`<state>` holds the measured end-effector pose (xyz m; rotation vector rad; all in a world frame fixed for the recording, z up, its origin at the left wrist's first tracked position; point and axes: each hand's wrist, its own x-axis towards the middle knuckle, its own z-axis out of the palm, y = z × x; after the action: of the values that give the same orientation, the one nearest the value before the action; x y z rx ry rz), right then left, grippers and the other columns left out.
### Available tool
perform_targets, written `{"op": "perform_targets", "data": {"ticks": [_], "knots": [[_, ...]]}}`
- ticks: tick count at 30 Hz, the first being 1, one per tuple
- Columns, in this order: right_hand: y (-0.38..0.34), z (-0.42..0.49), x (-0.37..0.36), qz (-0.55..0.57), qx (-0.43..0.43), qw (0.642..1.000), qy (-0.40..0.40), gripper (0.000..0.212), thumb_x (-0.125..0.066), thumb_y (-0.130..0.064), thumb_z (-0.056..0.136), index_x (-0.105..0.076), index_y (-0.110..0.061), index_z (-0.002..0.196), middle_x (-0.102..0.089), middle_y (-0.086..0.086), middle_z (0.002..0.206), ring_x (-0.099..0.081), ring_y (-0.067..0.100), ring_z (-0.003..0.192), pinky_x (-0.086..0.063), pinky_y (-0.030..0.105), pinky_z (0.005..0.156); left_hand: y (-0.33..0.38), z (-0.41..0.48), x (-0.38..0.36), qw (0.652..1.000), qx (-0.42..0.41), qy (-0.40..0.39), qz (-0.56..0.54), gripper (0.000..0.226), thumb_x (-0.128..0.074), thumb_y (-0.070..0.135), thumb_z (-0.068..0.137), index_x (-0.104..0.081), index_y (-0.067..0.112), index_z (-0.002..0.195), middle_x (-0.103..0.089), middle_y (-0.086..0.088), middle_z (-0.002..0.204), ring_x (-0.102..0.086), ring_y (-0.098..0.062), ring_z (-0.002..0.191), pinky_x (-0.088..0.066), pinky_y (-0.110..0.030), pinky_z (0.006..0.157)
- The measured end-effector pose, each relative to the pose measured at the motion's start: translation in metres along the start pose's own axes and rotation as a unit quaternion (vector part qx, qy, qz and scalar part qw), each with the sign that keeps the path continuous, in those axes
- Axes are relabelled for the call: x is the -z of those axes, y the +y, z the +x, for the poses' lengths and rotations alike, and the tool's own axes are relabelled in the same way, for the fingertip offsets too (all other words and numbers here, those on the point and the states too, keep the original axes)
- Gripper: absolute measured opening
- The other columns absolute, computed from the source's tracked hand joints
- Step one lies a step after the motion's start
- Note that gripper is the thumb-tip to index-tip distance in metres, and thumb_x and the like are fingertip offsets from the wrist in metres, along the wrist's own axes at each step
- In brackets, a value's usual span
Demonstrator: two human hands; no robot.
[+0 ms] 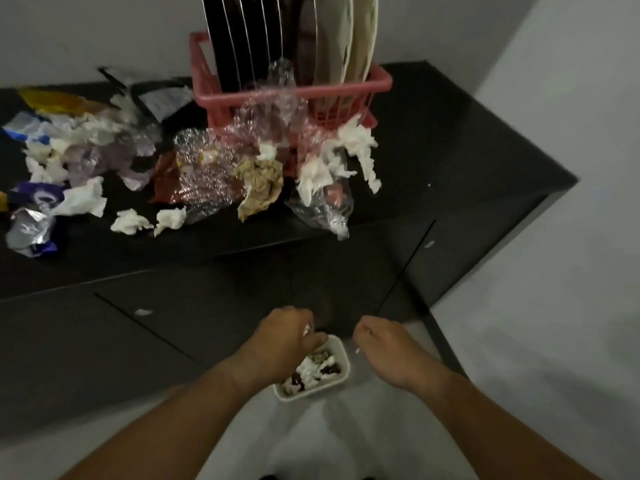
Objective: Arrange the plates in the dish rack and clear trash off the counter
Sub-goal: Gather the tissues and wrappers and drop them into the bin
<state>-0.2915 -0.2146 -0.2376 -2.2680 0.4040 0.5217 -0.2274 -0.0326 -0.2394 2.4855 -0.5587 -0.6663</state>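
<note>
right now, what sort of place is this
Probably a home kitchen: a red dish rack holding upright plates stands on a dark counter above cabinet doors, with a small white bin below.

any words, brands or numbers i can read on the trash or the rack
None can be read.
White paper slip: printed lines, too blurred.
Purple wrapper: white lettering, too blurred.
Blue and white wrapper: print unreadable.
Red dish rack: no marking visible.
</note>
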Motion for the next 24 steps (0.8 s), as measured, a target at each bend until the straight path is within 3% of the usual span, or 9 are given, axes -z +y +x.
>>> {"op": "perform_targets", "data": {"ticks": [3, 6, 9, 13, 16, 19, 21, 24], "knots": [[0.050, 0.043, -0.051, 0.033, -0.034, 0.998, -0.028, 0.019, -0.046, -0.023, 0.099, -0.059, -0.020, 0.086, -0.063, 0.001, 0.091, -0.058, 0.015, 0.081, -0.044, 0.028, 0.068, -0.040, 0.030, -0.058, 0.999, 0.029, 0.027, 0.029, 0.034, -0.056, 0.043, 0.094, -0.046, 0.024, 0.068, -0.058, -0.003, 0.082, -0.056, -0.019, 0.076, -0.038, -0.029, 0.063], [0.104, 0.090, -0.110, 0.081, -0.087, 0.992, -0.042, 0.016, -0.053, -0.025, 0.095, -0.057, -0.026, 0.080, -0.062, 0.002, 0.086, -0.063, 0.022, 0.080, -0.053, 0.032, 0.069, -0.086, 0.063, -0.125, 0.997, 0.063, 0.008, 0.036, 0.036, -0.049, 0.044, 0.098, -0.058, 0.017, 0.076, -0.066, -0.010, 0.088, -0.062, -0.025, 0.084, -0.043, -0.032, 0.067], [0.158, 0.144, -0.171, 0.133, -0.148, 0.979, -0.032, 0.008, -0.059, -0.026, 0.093, -0.059, -0.026, 0.085, -0.066, 0.008, 0.090, -0.066, 0.022, 0.072, -0.053, 0.023, 0.056, -0.138, 0.095, -0.195, 0.996, 0.090, -0.006, 0.023, 0.032, -0.051, 0.041, 0.097, -0.068, 0.014, 0.091, -0.068, -0.008, 0.092, -0.064, -0.025, 0.088, -0.046, -0.030, 0.069], [0.215, 0.223, -0.239, 0.214, -0.196, 0.957, 0.015, 0.009, -0.063, -0.031, 0.093, -0.062, -0.022, 0.091, -0.067, 0.005, 0.090, -0.070, 0.027, 0.084, -0.060, 0.044, 0.082, -0.204, 0.136, -0.274, 0.995, 0.103, 0.004, 0.010, 0.022, -0.051, 0.034, 0.097, -0.065, 0.018, 0.103, -0.069, -0.005, 0.098, -0.063, -0.021, 0.086, -0.042, -0.027, 0.068], [0.238, 0.274, -0.272, 0.303, -0.230, 0.925, 0.009, 0.026, -0.051, -0.044, 0.100, -0.060, -0.019, 0.101, -0.064, 0.004, 0.095, -0.065, 0.023, 0.090, -0.057, 0.047, 0.090, -0.244, 0.160, -0.312, 0.994, 0.101, 0.019, 0.020, 0.017, -0.050, 0.033, 0.096, -0.060, 0.021, 0.103, -0.067, -0.001, 0.098, -0.059, -0.017, 0.081, -0.047, -0.029, 0.070], [0.252, 0.307, -0.293, 0.317, -0.252, 0.914, -0.024, 0.062, -0.034, -0.067, 0.096, -0.051, -0.024, 0.137, -0.061, 0.006, 0.127, -0.057, 0.027, 0.116, -0.044, 0.051, 0.106, -0.270, 0.181, -0.331, 0.995, 0.095, 0.029, 0.010, 0.012, -0.049, 0.032, 0.095, -0.057, 0.023, 0.099, -0.062, 0.001, 0.096, -0.057, -0.017, 0.081, -0.043, -0.029, 0.068], [0.256, 0.316, -0.299, 0.329, -0.265, 0.906, -0.027, 0.068, -0.032, -0.067, 0.097, -0.044, -0.022, 0.146, -0.052, 0.008, 0.141, -0.048, 0.029, 0.128, -0.036, 0.049, 0.113, -0.279, 0.197, -0.342, 0.994, 0.110, -0.005, -0.008, 0.015, -0.045, 0.033, 0.097, -0.053, 0.025, 0.106, -0.057, 0.002, 0.105, -0.054, -0.017, 0.089, -0.039, -0.029, 0.071], [0.262, 0.314, -0.288, 0.320, -0.244, 0.915, -0.016, 0.063, -0.034, -0.059, 0.101, -0.049, -0.014, 0.142, -0.058, 0.004, 0.112, -0.050, 0.023, 0.111, -0.035, 0.040, 0.110, -0.295, 0.219, -0.358, 0.976, 0.159, -0.136, -0.059, 0.043, -0.035, 0.043, 0.098, -0.036, 0.029, 0.139, -0.039, 0.009, 0.135, -0.048, -0.020, 0.118, -0.037, -0.031, 0.095]]}}
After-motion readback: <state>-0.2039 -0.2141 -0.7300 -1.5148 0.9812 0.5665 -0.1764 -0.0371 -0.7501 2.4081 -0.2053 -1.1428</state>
